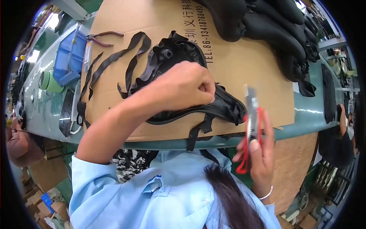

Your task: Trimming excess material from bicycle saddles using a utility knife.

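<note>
A black bicycle saddle (227,105), its underside up and its soft cover edge ruffled, lies on a sheet of cardboard (267,76). Over its middle, my left hand (190,84) is closed with the fingers curled down; what they pinch, if anything, is hidden. To the right of the saddle's narrow end, my right hand (262,160) grips a red utility knife (252,114). The knife's blade end points away from me and is blurred. One loose black strip (194,135) hangs off the near edge of the cardboard.
Several black saddles (267,30) are heaped at the far right. Cut black strips (114,57) and red-handled pliers (105,38) lie at the left. Beyond them stand a blue bin (70,57) and a green roll (49,82). Other people work at both sides.
</note>
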{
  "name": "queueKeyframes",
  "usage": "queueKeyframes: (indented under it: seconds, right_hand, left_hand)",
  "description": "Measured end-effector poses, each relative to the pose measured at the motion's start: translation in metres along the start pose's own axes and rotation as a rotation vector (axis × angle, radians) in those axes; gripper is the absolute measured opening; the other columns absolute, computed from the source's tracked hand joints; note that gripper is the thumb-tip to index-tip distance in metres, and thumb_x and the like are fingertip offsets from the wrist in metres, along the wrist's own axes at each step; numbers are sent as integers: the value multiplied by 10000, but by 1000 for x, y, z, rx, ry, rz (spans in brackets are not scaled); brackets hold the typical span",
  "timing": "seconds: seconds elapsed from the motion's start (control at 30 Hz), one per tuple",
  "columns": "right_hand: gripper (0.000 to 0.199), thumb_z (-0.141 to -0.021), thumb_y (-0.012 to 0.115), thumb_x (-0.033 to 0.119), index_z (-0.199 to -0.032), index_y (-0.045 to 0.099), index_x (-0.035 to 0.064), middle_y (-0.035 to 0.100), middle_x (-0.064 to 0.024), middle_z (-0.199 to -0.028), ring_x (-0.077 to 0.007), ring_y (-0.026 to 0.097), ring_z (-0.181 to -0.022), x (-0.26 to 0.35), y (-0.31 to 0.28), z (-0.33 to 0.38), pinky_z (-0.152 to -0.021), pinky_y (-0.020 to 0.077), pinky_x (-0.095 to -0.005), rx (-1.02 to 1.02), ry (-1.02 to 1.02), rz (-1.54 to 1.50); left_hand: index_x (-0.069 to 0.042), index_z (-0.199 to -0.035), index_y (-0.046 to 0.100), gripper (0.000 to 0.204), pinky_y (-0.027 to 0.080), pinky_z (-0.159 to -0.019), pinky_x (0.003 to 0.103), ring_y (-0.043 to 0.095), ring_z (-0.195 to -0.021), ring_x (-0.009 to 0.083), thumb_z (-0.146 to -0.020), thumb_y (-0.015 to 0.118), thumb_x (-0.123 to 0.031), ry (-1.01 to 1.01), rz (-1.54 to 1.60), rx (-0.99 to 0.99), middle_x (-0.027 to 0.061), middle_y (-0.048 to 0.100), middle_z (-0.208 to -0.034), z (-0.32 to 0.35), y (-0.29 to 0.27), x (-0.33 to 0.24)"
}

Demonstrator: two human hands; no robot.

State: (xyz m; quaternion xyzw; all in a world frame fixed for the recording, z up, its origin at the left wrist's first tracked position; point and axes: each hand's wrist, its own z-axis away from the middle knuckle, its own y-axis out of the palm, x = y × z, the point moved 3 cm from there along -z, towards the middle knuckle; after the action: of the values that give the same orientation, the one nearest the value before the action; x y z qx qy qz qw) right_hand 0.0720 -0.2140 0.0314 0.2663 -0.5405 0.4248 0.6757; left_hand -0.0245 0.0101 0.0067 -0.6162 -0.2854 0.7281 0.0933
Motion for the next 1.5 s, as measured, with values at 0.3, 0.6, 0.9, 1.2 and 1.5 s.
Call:
queueKeyframes:
  seconds: [0.3,0.6,0.9,1.2,1.5]
  right_hand:
    - [585,-999,413,186,-1499,140,51,594,-100,-1039,-118,558,-656,-5,55,-1,-561,497,-254,398,433,-297]
    - [627,-947,505,130,-1485,197,31,583,-98,-1031,-125,584,-659,12,63,6,-614,499,-274,517,348,-144]
    - [353,-921,603,179,-1190,462,2,537,-58,-1022,-129,538,-879,-20,65,-59,-823,452,-270,9,-178,67]
    - [359,-836,684,231,-1095,541,27,539,-82,-756,-153,529,-705,16,72,-139,-649,425,-277,305,-500,378]
    - [390,-865,619,71,-1249,565,27,615,-111,-788,-214,569,-601,36,14,-62,-566,452,-294,134,-594,658]
  left_hand:
    - [4,-841,678,165,414,-678,203,556,-713,62,-772,712,-142,-247,474,42,4,637,-758,-6,-8,9]
    - [-26,-844,678,127,419,-690,222,559,-726,85,-790,719,-134,-139,843,5,-11,615,-753,7,-23,13]
    - [-55,-777,673,130,375,-953,404,523,-1109,284,-746,701,-178,75,-170,-584,112,578,-1149,56,-46,29]
    - [-8,-937,553,108,471,-629,363,594,-689,276,-831,566,-2,-215,594,-661,118,579,-843,92,15,-39]
    - [2,-835,667,169,360,-643,328,421,-715,210,-788,687,-158,-202,-56,-714,60,497,-688,74,32,-17]
